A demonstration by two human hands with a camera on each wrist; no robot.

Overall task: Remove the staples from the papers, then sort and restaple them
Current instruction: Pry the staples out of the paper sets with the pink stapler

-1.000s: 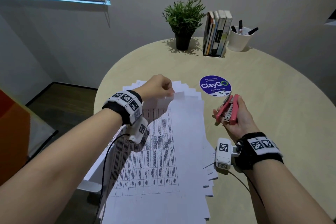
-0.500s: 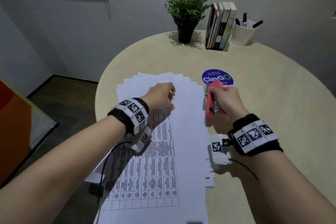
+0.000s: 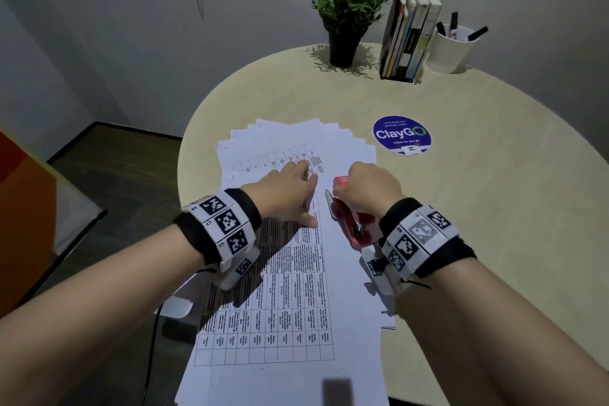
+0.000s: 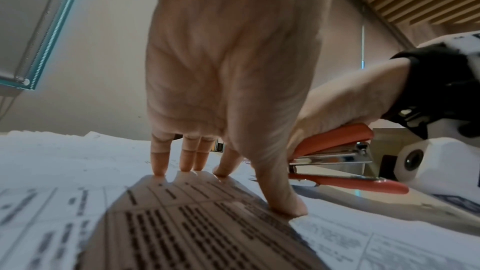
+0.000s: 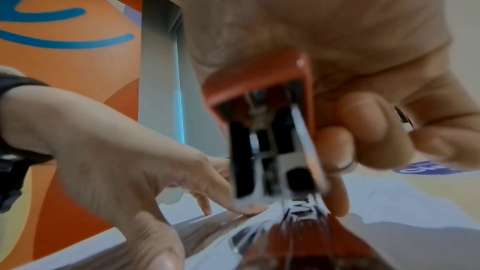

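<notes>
The left hand [image 3: 286, 194] lies at the frame's centre with fingers [image 4: 187, 159] straight and spread, tips pressing the fanned white printed papers [image 3: 296, 273] on the round pale worktop [image 3: 494, 208]. Just right of it, the right hand [image 3: 369, 191] curls its fingers around a glossy red, metal-cored stapler [image 3: 349, 221] standing over the sheets.

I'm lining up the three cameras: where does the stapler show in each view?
Head: the stapler sits centre, under the right hand, on the papers.
Left wrist: right of centre, low, behind the left hand.
Right wrist: centre, end-on, blurred.
Shared landmark: the left hand's fingertips on the papers.
</notes>
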